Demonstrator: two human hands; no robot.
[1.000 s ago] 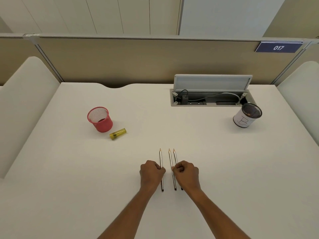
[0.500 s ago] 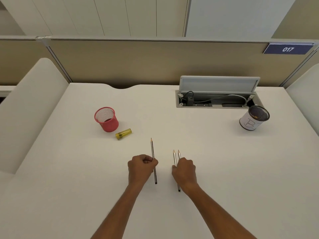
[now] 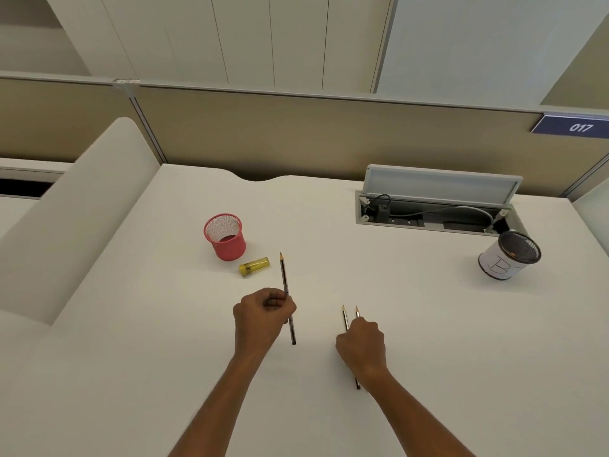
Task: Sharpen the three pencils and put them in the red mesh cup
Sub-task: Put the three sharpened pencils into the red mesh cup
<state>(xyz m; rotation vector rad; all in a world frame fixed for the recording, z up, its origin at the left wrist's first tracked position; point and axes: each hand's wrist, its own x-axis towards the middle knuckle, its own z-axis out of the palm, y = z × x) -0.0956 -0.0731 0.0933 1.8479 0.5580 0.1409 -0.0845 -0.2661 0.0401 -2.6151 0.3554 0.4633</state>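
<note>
My left hand (image 3: 260, 319) is shut on one dark pencil (image 3: 283, 272), whose tip points away from me toward the yellow sharpener (image 3: 253, 266). The sharpener lies on its side on the white desk (image 3: 412, 291), just right of the red mesh cup (image 3: 230, 247), which stands upright. My right hand (image 3: 361, 349) is curled over the two other pencils (image 3: 344, 319), which lie side by side on the desk. Their tips stick out beyond the fingers and one end shows behind the wrist.
A white cup with a black mesh rim (image 3: 501, 265) stands at the right. Behind it an open cable box (image 3: 428, 221) with its lid (image 3: 441, 184) raised is set into the desk. Beige partitions close off the back and left.
My left hand has carried one pencil forward and to the left, away from the other two and closer to the sharpener. My right hand stays on the two pencils.
</note>
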